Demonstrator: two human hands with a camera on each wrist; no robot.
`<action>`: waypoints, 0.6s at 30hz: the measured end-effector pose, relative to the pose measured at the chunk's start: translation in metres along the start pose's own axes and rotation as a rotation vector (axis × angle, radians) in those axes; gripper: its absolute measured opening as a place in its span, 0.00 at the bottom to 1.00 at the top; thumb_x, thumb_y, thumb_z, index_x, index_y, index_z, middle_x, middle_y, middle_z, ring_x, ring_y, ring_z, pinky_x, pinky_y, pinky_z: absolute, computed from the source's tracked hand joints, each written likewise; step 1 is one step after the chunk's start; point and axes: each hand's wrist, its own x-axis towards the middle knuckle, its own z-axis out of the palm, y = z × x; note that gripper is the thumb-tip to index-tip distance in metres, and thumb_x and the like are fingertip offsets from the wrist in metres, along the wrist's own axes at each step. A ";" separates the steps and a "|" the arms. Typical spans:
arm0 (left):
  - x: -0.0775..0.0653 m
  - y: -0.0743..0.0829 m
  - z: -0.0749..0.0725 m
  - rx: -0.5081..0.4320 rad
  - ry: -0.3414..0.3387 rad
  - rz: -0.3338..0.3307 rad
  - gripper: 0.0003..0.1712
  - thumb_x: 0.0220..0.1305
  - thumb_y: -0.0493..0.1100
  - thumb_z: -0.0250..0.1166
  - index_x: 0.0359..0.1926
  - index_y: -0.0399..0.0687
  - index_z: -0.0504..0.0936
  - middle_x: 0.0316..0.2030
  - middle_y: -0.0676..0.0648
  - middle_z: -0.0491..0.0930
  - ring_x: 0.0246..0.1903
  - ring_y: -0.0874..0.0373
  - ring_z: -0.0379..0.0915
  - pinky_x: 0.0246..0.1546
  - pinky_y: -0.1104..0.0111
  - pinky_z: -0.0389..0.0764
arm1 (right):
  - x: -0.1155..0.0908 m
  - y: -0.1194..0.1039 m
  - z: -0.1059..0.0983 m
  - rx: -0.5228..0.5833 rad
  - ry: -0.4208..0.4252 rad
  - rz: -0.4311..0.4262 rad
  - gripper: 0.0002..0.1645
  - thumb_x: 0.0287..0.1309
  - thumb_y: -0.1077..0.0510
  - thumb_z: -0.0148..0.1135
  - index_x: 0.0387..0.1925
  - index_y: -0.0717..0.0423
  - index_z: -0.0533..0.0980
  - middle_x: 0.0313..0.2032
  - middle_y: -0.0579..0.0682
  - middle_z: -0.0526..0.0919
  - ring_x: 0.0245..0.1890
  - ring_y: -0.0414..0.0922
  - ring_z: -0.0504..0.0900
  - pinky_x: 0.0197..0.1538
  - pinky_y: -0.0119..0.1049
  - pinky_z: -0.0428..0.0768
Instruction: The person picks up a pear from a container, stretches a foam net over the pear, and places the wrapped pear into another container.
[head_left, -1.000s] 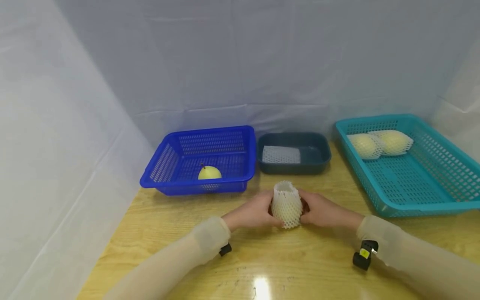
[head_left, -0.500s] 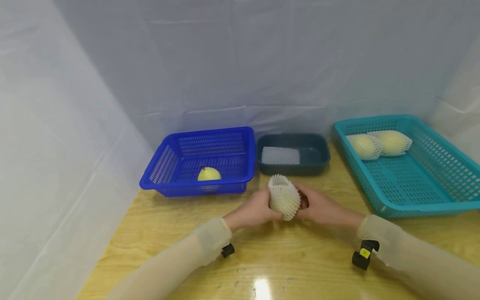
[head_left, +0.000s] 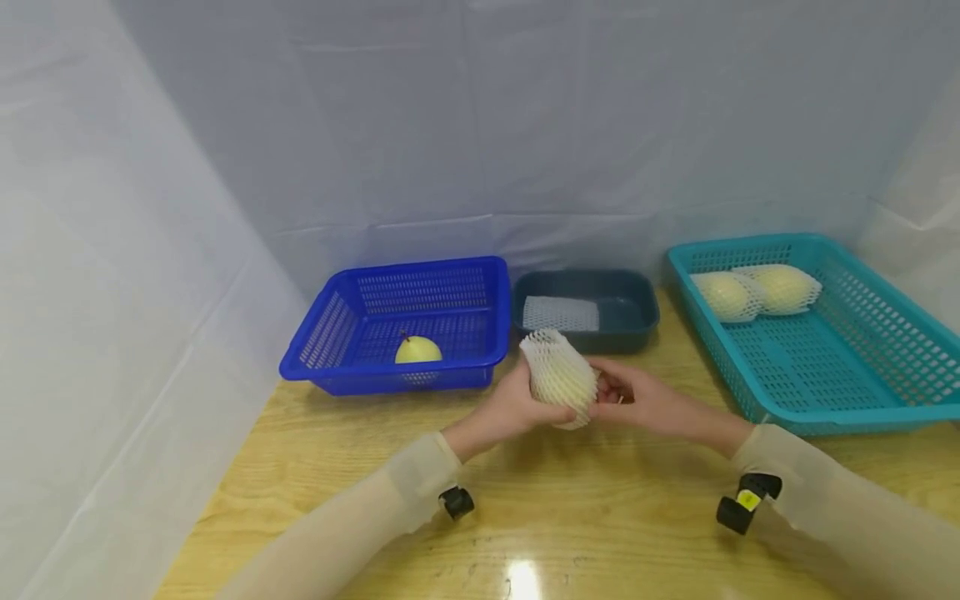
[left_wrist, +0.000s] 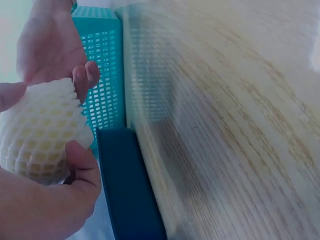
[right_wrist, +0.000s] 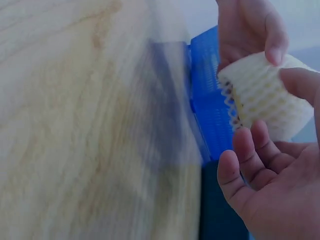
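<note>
I hold one netted fruit (head_left: 561,379), long axis tilted leftward: left fingers (left_wrist: 82,162) curled round it, right fingers (right_wrist: 243,142) half-spread, pinching its lower right.

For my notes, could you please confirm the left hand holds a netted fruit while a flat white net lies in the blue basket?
The flat net lies in the dark tray, not the blue basket, as the head view shows; the left hand holds the netted fruit.

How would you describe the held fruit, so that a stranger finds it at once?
On the wooden table, find the dark tray beside the blue basket. In front of that tray, the left hand grips the fruit in white netting; its netted neighbours lie in the turquoise basket.
</note>
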 end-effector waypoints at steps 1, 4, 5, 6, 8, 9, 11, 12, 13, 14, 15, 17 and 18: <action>0.000 0.001 -0.001 -0.007 0.001 -0.007 0.53 0.47 0.37 0.78 0.72 0.48 0.59 0.56 0.42 0.77 0.53 0.54 0.76 0.58 0.64 0.78 | -0.001 -0.001 -0.001 -0.021 0.009 0.004 0.38 0.65 0.55 0.66 0.72 0.61 0.63 0.35 0.50 0.78 0.31 0.41 0.75 0.32 0.32 0.76; -0.001 0.002 -0.003 -0.016 -0.005 -0.026 0.54 0.48 0.38 0.77 0.73 0.48 0.58 0.57 0.41 0.76 0.53 0.54 0.76 0.57 0.64 0.79 | -0.002 -0.004 -0.004 -0.090 0.045 0.021 0.35 0.68 0.51 0.64 0.71 0.58 0.66 0.37 0.50 0.78 0.31 0.42 0.74 0.32 0.32 0.76; -0.002 0.003 -0.003 -0.021 -0.010 -0.025 0.54 0.48 0.38 0.76 0.73 0.48 0.57 0.57 0.41 0.76 0.52 0.54 0.76 0.56 0.64 0.79 | -0.002 -0.004 -0.004 -0.102 0.055 0.028 0.36 0.68 0.49 0.64 0.71 0.57 0.65 0.40 0.51 0.78 0.34 0.43 0.75 0.34 0.33 0.77; -0.002 0.003 -0.004 -0.022 -0.013 -0.029 0.54 0.49 0.38 0.76 0.74 0.48 0.57 0.57 0.41 0.76 0.52 0.54 0.76 0.55 0.64 0.79 | -0.002 -0.005 -0.005 -0.114 0.062 0.032 0.38 0.67 0.49 0.64 0.73 0.55 0.64 0.44 0.52 0.78 0.37 0.44 0.77 0.36 0.34 0.79; -0.003 0.003 -0.004 -0.030 -0.025 -0.026 0.53 0.49 0.37 0.75 0.74 0.48 0.57 0.57 0.40 0.75 0.52 0.54 0.76 0.55 0.64 0.80 | -0.002 -0.006 -0.004 -0.111 0.068 0.022 0.42 0.66 0.48 0.66 0.75 0.52 0.60 0.54 0.55 0.77 0.46 0.49 0.79 0.42 0.36 0.82; -0.003 0.003 -0.005 -0.029 -0.030 -0.023 0.54 0.49 0.37 0.75 0.74 0.48 0.56 0.57 0.40 0.75 0.52 0.54 0.76 0.54 0.65 0.80 | -0.003 -0.006 -0.004 -0.100 0.064 0.012 0.44 0.66 0.49 0.66 0.77 0.51 0.57 0.59 0.57 0.75 0.52 0.52 0.79 0.45 0.38 0.83; -0.004 0.004 -0.005 -0.034 -0.042 -0.017 0.55 0.48 0.37 0.75 0.75 0.47 0.55 0.58 0.40 0.74 0.53 0.53 0.75 0.55 0.64 0.79 | -0.002 -0.007 -0.003 -0.041 0.037 -0.009 0.48 0.65 0.50 0.67 0.79 0.50 0.53 0.66 0.60 0.71 0.59 0.57 0.77 0.50 0.40 0.83; -0.005 0.004 -0.005 -0.031 -0.047 -0.018 0.55 0.48 0.37 0.75 0.75 0.47 0.54 0.59 0.40 0.73 0.54 0.53 0.75 0.55 0.64 0.79 | -0.002 -0.008 -0.002 -0.005 0.018 -0.024 0.49 0.65 0.52 0.67 0.79 0.50 0.51 0.68 0.62 0.68 0.61 0.59 0.76 0.51 0.41 0.83; -0.005 0.004 -0.006 -0.030 -0.052 -0.018 0.55 0.48 0.38 0.74 0.74 0.45 0.54 0.59 0.39 0.73 0.54 0.52 0.75 0.55 0.64 0.80 | -0.001 -0.009 -0.002 0.035 -0.003 -0.034 0.50 0.65 0.53 0.67 0.79 0.50 0.50 0.70 0.63 0.67 0.63 0.60 0.74 0.53 0.42 0.83; -0.006 0.005 -0.006 -0.032 -0.056 -0.020 0.55 0.48 0.38 0.74 0.74 0.44 0.54 0.59 0.39 0.72 0.54 0.51 0.74 0.55 0.64 0.80 | -0.001 -0.009 -0.001 0.074 -0.024 -0.040 0.50 0.65 0.53 0.66 0.80 0.51 0.49 0.70 0.63 0.66 0.64 0.61 0.73 0.54 0.42 0.83; -0.006 0.005 -0.005 -0.035 -0.059 -0.022 0.55 0.49 0.38 0.74 0.74 0.44 0.53 0.60 0.38 0.71 0.55 0.51 0.74 0.55 0.63 0.80 | 0.000 -0.010 0.000 0.113 -0.041 -0.043 0.51 0.65 0.55 0.66 0.80 0.52 0.48 0.71 0.64 0.65 0.65 0.62 0.72 0.55 0.43 0.82; -0.007 0.006 -0.005 -0.040 -0.063 -0.027 0.52 0.50 0.39 0.73 0.73 0.41 0.54 0.60 0.37 0.70 0.54 0.50 0.74 0.53 0.63 0.81 | 0.001 -0.010 0.001 0.169 -0.060 -0.042 0.51 0.65 0.56 0.67 0.80 0.53 0.47 0.72 0.64 0.63 0.67 0.62 0.71 0.58 0.45 0.81; -0.008 0.006 -0.005 -0.039 -0.063 -0.030 0.51 0.50 0.39 0.72 0.72 0.41 0.55 0.60 0.36 0.70 0.54 0.49 0.74 0.52 0.63 0.81 | 0.001 -0.010 0.002 0.183 -0.061 -0.044 0.52 0.65 0.56 0.67 0.80 0.55 0.47 0.72 0.65 0.62 0.68 0.62 0.70 0.60 0.45 0.79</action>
